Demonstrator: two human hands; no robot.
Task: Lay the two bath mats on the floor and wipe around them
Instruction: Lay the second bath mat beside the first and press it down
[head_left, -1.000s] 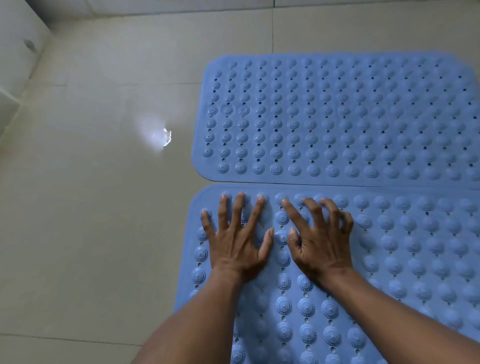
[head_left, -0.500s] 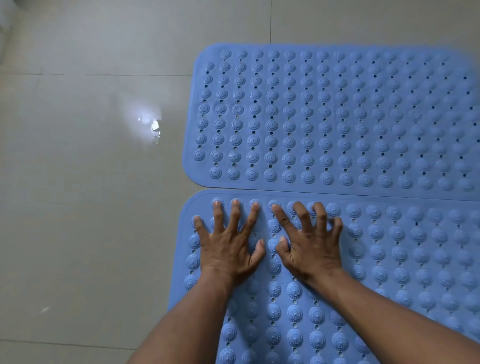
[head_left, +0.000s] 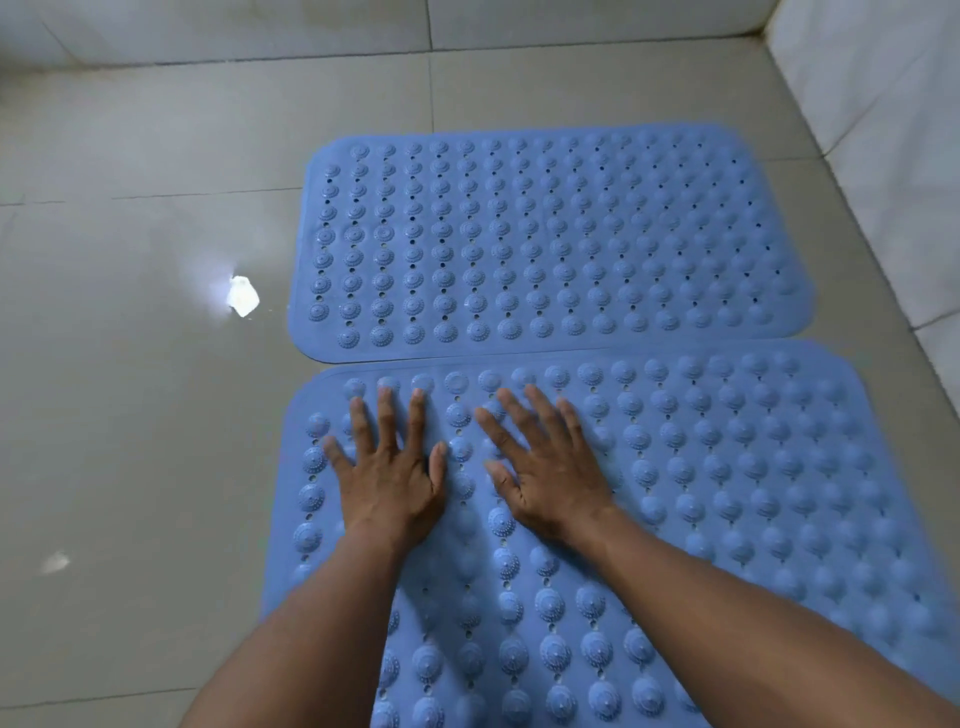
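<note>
On near mat (head_left: 727, 493), far-left part: both hands palm-down, side by side. Left hand (head_left: 387, 478) flat, fingers (head_left: 385, 426) straight and spread, tips almost at the mat's far edge. Right hand (head_left: 550, 467) the same, fingers (head_left: 543, 415) splayed, angled a little leftward. Neither grips anything; they press on the nubs.

Step, as I judge it: seating the near mat flat against the floor (head_left: 130, 415). To do it well:
- keep palms flat with weight through the heels of the hands, not the fingertips
- work from the pressed patch outward along the mat, toward the right end and the near edge, so no bulge gets trapped
- avoid shoving forward, which would ride this mat over the far mat (head_left: 545, 239)
- check the left corners last; a curled corner would catch a wiping cloth

Position: both mats lie nub-side up on the tiled floor, near the wall (head_left: 872, 130) on the right. Long edges meet along a seam between them; whether they just touch or slightly overlap, I cannot tell.

Orientation: each mat's long axis runs left to right across the view, with the right ends tipped slightly away from the person. Axes are roughly parallel. The near mat sits offset rightward, its right end closer to the wall than the far mat's.

Wiping not yet begun, by the look of it; no cloth in view. Glare spot (head_left: 241, 296) on the floor left of the far mat.
</note>
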